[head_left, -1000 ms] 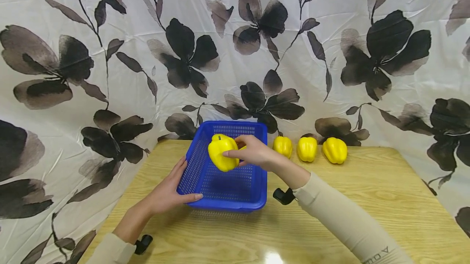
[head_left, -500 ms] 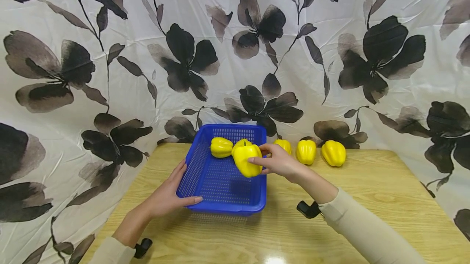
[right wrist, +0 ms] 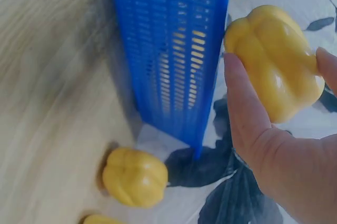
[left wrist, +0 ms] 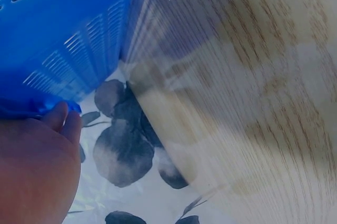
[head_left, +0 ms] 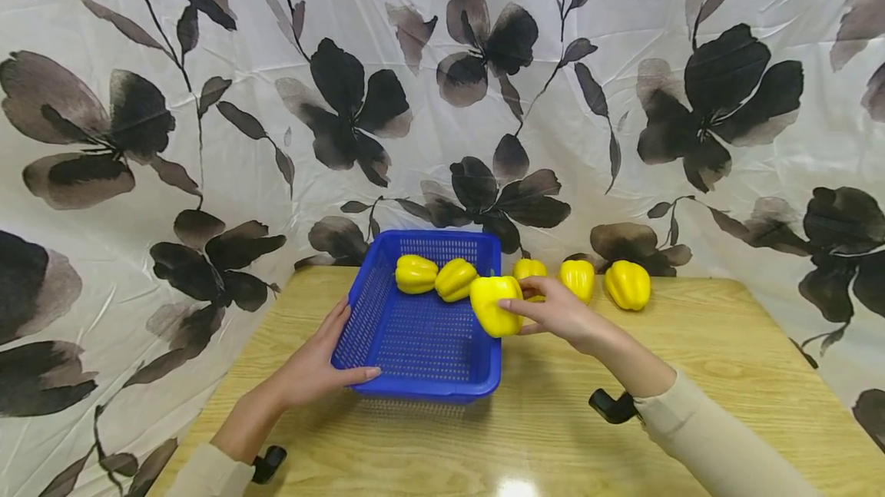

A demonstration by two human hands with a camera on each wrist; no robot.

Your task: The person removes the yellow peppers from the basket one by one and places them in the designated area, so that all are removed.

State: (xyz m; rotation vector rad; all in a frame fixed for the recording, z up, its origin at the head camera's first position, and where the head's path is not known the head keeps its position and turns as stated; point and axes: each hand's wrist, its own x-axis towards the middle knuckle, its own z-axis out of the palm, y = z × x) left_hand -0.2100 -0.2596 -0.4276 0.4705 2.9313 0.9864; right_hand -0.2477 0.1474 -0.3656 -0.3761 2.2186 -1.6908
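Observation:
My right hand (head_left: 563, 316) pinches a yellow bell pepper (head_left: 495, 308) between thumb and fingers. It holds the pepper above the right rim of a blue plastic basket (head_left: 486, 374). In the right wrist view the held bell pepper (right wrist: 279, 66) appears beside the basket's perforated wall (right wrist: 168, 34). Two more yellow bell peppers, a left one (head_left: 415, 274) and a right one (head_left: 456, 279), lie at the back of the basket. My left hand (head_left: 311, 374) grips the basket's near left corner, thumb over the front rim. The left wrist view shows its fingers (left wrist: 71, 125) at the basket's rim.
Three yellow bell peppers, the left (head_left: 529, 270) partly hidden, the middle (head_left: 578, 279) and the right (head_left: 628, 285), stand in a row at the back of the wooden table (head_left: 691, 374), right of the basket. A floral cloth (head_left: 429, 128) hangs behind.
My right hand has moved right with the bell pepper, from over the basket's middle to its right rim. The two peppers inside have come into view. My left hand stays on the basket.

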